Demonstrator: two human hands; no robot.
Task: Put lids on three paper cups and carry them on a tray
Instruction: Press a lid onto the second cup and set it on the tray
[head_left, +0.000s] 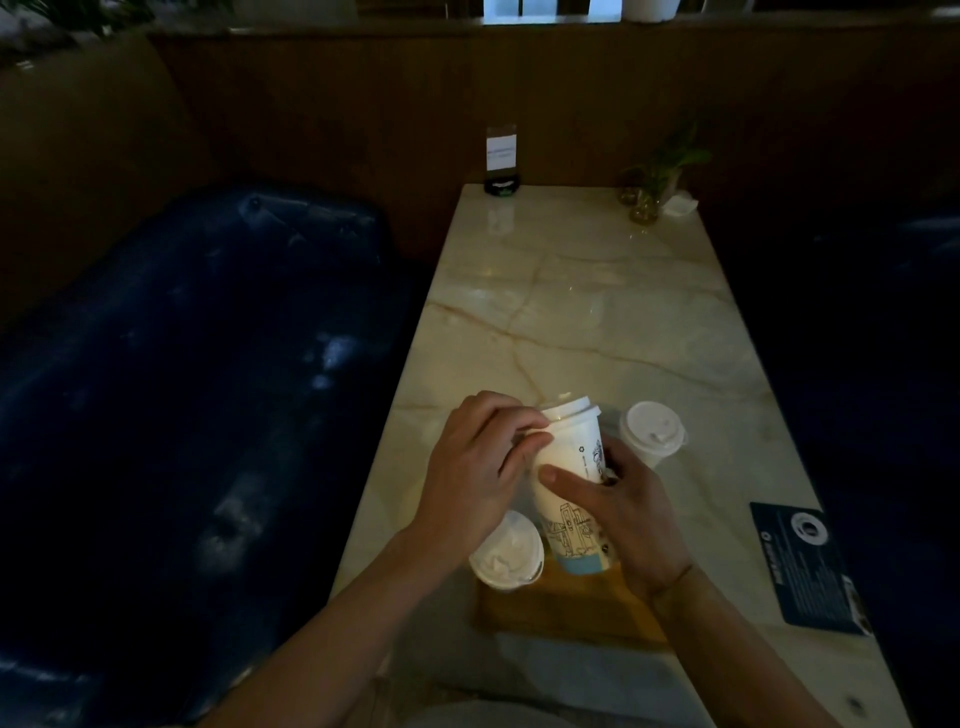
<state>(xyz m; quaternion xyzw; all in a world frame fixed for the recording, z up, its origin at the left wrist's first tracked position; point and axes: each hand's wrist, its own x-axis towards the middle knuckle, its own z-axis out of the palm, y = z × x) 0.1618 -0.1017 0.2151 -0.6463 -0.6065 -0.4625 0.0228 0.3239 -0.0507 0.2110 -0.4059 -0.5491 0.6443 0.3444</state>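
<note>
- Paper cup with line drawing and blue base band (563, 493): held tilted above the wooden tray, its top leaning toward 11 o'clock; the tilt likely brings the rim round to the pressing fingers.
- White lid (569, 410): sits on that cup's mouth; whether it is fully snapped down all round cannot be told.
- Right hand (631, 525): wrapped round the cup's lower body from 4 o'clock, thumb laid across the front; it appears to steady the cup against the push from the other side.
- Left hand (475, 467): closed on the cup's upper edge from 9 o'clock, fingertips at the lid's skirt, seemingly seating it.
- Second lidded cup (652, 431): upright at 1 o'clock of the held cup, near it; whether it stands on the tray or the table is unclear.
- Third lidded cup (506, 558): upright at 7 o'clock, at the tray's left corner, partly under the left wrist.
- Wooden tray (571, 608): flat on the marble table (597, 322), near the person; carrying not yet begun.
- Dark printed card (808, 566): at 4 o'clock, apart from the tray.
</note>
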